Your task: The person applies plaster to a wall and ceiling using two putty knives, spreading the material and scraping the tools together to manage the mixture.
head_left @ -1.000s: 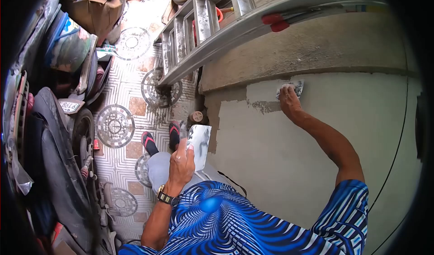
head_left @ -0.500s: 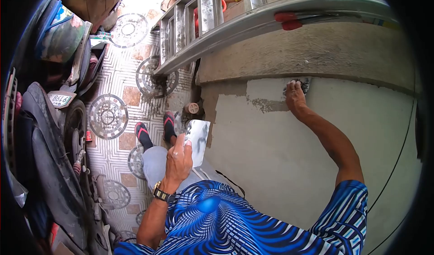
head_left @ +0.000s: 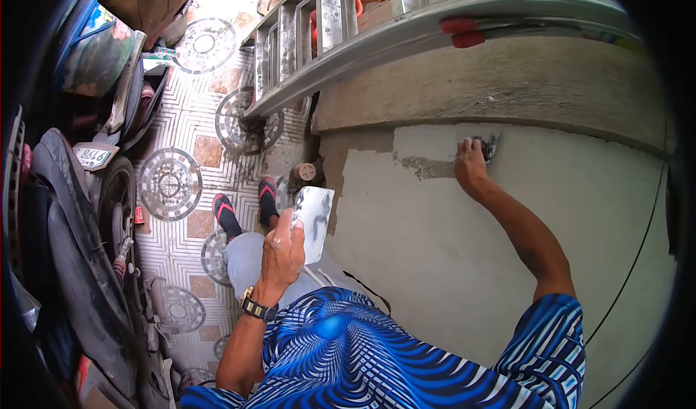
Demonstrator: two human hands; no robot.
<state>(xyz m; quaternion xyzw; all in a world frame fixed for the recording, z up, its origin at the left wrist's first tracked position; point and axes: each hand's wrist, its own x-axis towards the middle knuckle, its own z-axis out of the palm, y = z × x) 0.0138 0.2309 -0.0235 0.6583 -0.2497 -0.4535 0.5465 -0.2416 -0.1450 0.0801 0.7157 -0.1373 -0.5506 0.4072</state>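
Observation:
My left hand (head_left: 283, 257) is closed around the edge of a flat, whitish rectangular putty plate (head_left: 316, 224) with grey smears on it. That plate is in front of my legs, apart from the wall. High on the wall, my right hand (head_left: 472, 164) grips a dark-smeared putty knife (head_left: 491, 149), its blade at the pale coating just under the ledge. My fingers cover its handle. Left of this hand, a rough grey patch (head_left: 428, 168) shows in the smooth light-grey coating (head_left: 413, 228).
An aluminium ladder (head_left: 377, 36) lies across the concrete ledge (head_left: 464, 83), with a red-handled tool (head_left: 462, 32) on it. A motorcycle (head_left: 87, 264) and a paint-stained bucket (head_left: 90, 47) line the left side of the tiled floor (head_left: 170, 184). A black cable (head_left: 629, 271) runs down the wall.
My right hand has shifted slightly down and left, and the putty knife's blade now shows more at its right. My left hand keeps the plate nearly in place. The view has moved a little.

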